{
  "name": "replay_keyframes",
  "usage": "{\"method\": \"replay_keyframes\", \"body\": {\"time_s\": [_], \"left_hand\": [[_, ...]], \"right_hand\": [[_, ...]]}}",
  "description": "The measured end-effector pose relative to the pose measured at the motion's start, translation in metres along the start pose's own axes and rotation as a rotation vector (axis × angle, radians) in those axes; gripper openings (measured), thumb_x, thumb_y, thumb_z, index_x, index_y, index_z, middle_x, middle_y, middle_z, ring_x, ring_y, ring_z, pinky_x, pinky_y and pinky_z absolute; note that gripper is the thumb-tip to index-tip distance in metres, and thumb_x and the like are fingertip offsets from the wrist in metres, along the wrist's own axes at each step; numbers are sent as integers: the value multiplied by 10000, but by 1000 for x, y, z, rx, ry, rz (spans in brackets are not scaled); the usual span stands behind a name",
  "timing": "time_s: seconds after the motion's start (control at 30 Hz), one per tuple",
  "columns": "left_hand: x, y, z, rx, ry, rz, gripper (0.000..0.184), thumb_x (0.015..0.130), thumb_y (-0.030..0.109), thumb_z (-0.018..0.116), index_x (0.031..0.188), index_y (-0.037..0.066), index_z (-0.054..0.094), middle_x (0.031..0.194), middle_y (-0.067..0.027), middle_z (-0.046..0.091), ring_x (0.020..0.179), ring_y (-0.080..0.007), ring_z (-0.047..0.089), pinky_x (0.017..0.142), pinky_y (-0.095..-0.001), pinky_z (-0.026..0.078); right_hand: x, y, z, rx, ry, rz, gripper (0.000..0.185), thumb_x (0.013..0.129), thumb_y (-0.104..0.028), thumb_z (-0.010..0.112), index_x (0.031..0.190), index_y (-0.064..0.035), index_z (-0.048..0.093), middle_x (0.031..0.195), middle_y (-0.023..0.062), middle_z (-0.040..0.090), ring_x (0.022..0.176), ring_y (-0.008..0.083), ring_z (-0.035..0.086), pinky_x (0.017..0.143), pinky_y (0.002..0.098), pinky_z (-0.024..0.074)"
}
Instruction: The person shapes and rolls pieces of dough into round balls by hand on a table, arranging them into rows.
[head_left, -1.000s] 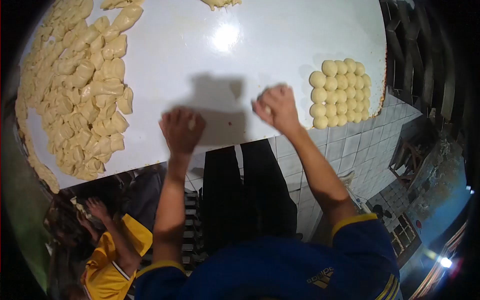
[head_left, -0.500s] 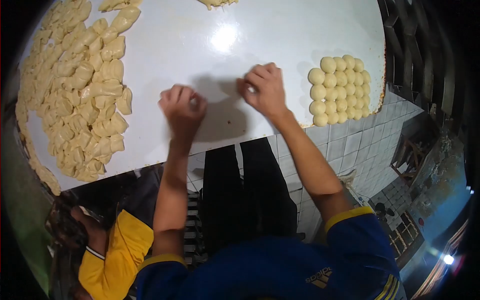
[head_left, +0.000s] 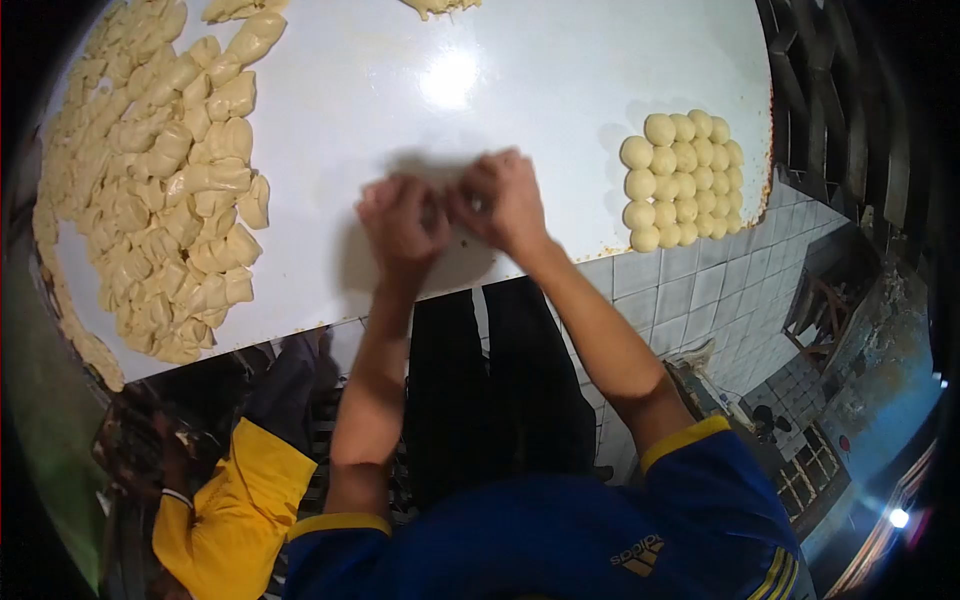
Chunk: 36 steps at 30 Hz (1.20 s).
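Note:
Both hands are over the white tabletop near its front edge, almost touching each other. My left hand is blurred, its fingers curled in toward the palm. Close beside it, my right hand has its fingers curled the same way. Whatever lies inside or under either hand is hidden. To the right sits a tight block of round dough balls in rows. A large heap of cut dough pieces covers the left side of the table.
The white table has a worn, rusty rim on the right. Another lump of dough lies at the far edge. A person in a yellow shirt is below on the left. Tiles show past the front edge.
My two hands have come together: the left moved right, the right moved left and slightly toward me. Both stay curled. The person in yellow has shifted slightly.

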<state>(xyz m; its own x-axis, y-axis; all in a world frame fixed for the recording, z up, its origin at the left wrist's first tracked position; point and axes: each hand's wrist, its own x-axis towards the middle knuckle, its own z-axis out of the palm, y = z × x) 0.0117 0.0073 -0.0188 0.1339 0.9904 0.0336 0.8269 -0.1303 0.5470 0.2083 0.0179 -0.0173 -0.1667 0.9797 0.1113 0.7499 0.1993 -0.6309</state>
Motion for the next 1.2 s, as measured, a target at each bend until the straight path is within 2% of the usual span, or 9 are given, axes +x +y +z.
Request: {"method": "replay_keyframes", "body": {"time_s": [0.17,0.3,0.43,0.57,0.7,0.9,1.03,1.1,1.2], "left_hand": [[-58,-50,-7,60,36,203,178,816,172,854,947,159,734,1032,-50,726,1116,-341,676,1010,-497,516],[11,-42,-14,76,134,57,188,803,177,864,926,169,722,993,-47,697,1038,-334,653,936,-499,498],[-1,9,1,-72,-15,82,239,767,163,875,954,149,727,991,-40,691,1043,-340,636,978,-507,484],[-59,-46,2,-45,174,256,207,856,190,870,979,151,708,998,-37,689,1047,-338,629,963,-524,474],[8,-46,-28,86,133,38,213,852,152,865,953,136,678,968,-48,685,937,-345,639,904,-507,472],[-37,1,6,-81,101,144,137,876,140,821,959,154,713,985,-50,694,998,-351,620,890,-499,456],[-52,-57,-11,-106,84,210,140,873,133,823,954,156,710,1005,-45,693,1041,-352,632,920,-502,471],[-14,-51,-19,70,99,12,162,872,148,849,959,155,713,1017,-45,701,1100,-344,660,988,-503,491],[6,-10,-9,-53,12,-8,177,872,141,856,948,154,697,1032,-41,702,1096,-336,658,982,-508,489]], "right_hand": [[-56,40,-32,-4,28,-117,198,869,-179,930,850,-168,734,921,2,688,950,286,635,854,449,493],[14,38,-30,-146,181,-96,208,909,-219,877,813,-171,699,878,5,657,919,307,610,838,472,463],[-9,-4,1,-13,-8,-59,178,848,-197,928,888,-166,758,979,33,692,981,332,646,854,481,500],[-58,32,-34,40,-52,-175,250,841,-146,959,870,-168,712,975,10,717,1055,287,676,839,471,466],[9,42,-36,-124,189,-114,228,888,-180,903,830,-174,683,900,-1,669,924,298,618,838,465,451],[-43,0,-15,157,22,-95,212,842,-185,946,860,-162,736,963,35,680,962,328,638,852,468,508],[-39,54,-57,-102,-29,-86,195,869,-194,921,863,-158,729,935,15,668,957,321,615,842,469,476],[-2,55,-42,-149,143,-115,184,880,-206,898,858,-158,722,937,16,675,962,321,613,852,467,467],[8,22,-11,-35,57,-63,164,852,-225,911,881,-163,761,955,34,694,990,334,634,883,483,494]]}}
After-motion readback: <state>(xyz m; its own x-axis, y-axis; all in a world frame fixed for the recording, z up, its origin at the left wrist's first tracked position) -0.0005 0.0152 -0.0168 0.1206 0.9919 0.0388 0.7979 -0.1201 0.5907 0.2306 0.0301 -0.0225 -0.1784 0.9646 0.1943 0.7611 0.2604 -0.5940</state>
